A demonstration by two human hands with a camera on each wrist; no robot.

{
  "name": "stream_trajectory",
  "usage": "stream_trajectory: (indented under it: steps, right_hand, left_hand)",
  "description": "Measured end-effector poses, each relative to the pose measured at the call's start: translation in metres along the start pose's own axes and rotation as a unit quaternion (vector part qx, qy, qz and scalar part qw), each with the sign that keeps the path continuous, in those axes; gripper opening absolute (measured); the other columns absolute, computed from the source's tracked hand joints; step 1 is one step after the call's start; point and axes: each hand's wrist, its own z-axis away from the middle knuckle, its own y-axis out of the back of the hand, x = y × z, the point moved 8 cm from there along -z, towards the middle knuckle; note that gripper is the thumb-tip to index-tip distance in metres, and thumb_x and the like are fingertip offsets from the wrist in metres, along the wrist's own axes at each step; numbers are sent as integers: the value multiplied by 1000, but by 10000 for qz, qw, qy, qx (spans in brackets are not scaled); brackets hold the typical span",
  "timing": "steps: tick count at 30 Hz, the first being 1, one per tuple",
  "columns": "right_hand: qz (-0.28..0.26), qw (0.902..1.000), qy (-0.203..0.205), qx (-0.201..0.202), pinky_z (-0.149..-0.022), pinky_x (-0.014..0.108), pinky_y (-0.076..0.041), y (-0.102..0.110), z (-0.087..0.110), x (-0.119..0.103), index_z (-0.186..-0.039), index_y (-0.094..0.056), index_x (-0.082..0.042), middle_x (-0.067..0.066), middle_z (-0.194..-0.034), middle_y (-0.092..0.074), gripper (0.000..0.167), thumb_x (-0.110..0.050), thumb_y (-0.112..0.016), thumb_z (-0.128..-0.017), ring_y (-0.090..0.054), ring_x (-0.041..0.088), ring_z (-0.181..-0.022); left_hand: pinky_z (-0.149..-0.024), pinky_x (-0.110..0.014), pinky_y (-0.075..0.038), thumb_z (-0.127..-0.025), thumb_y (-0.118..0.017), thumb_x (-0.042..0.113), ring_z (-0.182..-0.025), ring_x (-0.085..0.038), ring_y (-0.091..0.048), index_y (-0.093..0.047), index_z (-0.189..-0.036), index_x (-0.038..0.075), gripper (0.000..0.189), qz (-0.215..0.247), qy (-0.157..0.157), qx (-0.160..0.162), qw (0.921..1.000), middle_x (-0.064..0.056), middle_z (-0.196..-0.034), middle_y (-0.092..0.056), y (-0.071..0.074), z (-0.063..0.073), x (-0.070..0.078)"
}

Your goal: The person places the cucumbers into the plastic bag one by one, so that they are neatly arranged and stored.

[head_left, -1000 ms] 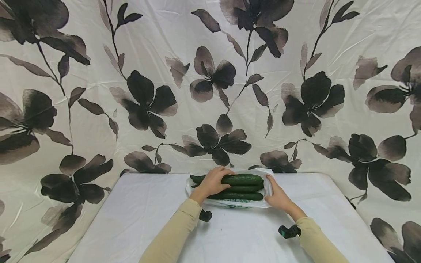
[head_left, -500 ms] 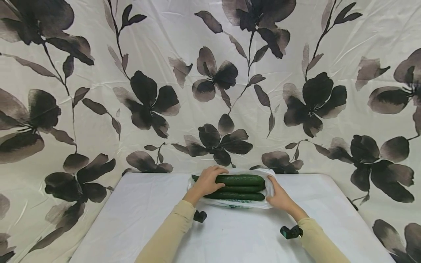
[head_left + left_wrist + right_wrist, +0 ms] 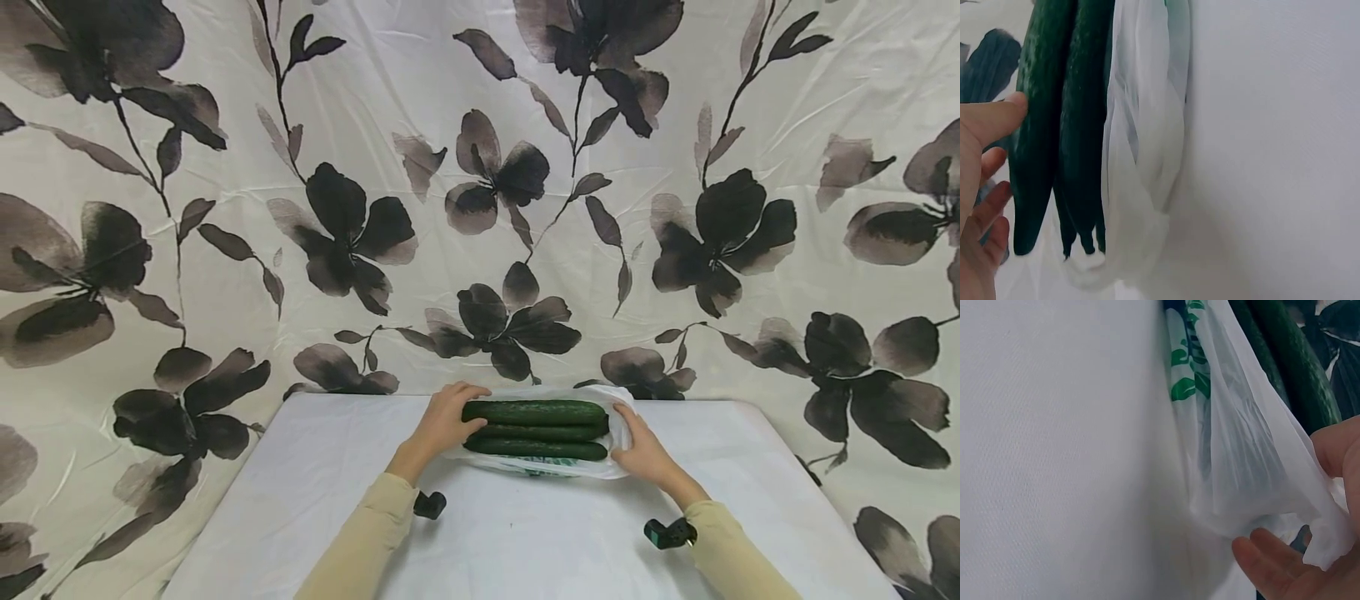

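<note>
Dark green cucumbers [image 3: 540, 412] lie side by side in a white plastic bag [image 3: 555, 467] printed with green leaves. At their left end is my left hand [image 3: 442, 423], thumb and fingers spread apart. In the left wrist view, the thumb [image 3: 1004, 117] touches the outer cucumber [image 3: 1038, 144], while the other fingers are loosely bent beside it. My right hand [image 3: 641, 448] holds the bag's right edge. The right wrist view shows the thin plastic [image 3: 1285, 456] drawn up between the right thumb and fingers [image 3: 1266, 559].
Beneath the bag is a table [image 3: 517, 542] covered in white cloth. A floral curtain [image 3: 420, 275] hangs behind its far edge. Small black cameras [image 3: 430, 505] are worn on both wrists, close above the tabletop.
My left hand has slid left along the cucumbers, uncovering more of them, and now sits at their left end. The right hand stays at the bag's right edge.
</note>
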Motion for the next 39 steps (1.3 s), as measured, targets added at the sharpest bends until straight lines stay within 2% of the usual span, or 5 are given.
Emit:
stream_trajectory:
  steps: [8,14,22,30,39]
  right_hand:
    - [112,9974,555,456,-99,64,-34,14,6,-10,-140,-45,5,34,-139,-38,63,-3,-70,-82,-38,52,-126]
    - [160,9967,627,496,-86,54,-50,27,8,-17,-135,-49,8,38,-139,-34,52,-7,-69,-89,-51,52,-113]
    - [947,9915,492,750,-88,59,-46,65,11,-28,-130,-55,5,32,-138,-42,41,-14,-63,-95,-51,49,-116]
    - [1675,9833,542,461,-94,66,-36,99,20,-48,-138,-46,7,34,-142,-36,56,-18,-66,-93,-41,54,-123]
    - [2618,9599,809,584,-95,72,-29,130,24,-51,-142,-41,4,35,-142,-36,74,-18,-76,-81,-37,56,-124]
  left_hand:
    - [-90,-50,-42,-85,-78,22,-109,-27,-53,-63,-128,22,45,144,382,221,9989,-2,-122,-59,27,30,-24]
    - [-88,-53,-42,-85,-77,20,-110,-28,-55,-63,-127,18,45,-78,456,412,9981,-5,-121,-59,47,53,-50]
    - [-92,-59,-37,-88,-74,25,-117,-35,-51,-60,-131,16,46,-664,921,149,9934,-10,-127,-56,77,79,-85]
    - [-91,-65,-32,-89,-72,24,-118,-42,-49,-56,-133,11,48,-1224,1264,32,9844,-18,-127,-54,137,107,-119]
    - [-93,-72,-27,-87,-72,28,-121,-50,-41,-50,-136,6,58,-2149,1418,-198,9661,-27,-131,-48,214,118,-125]
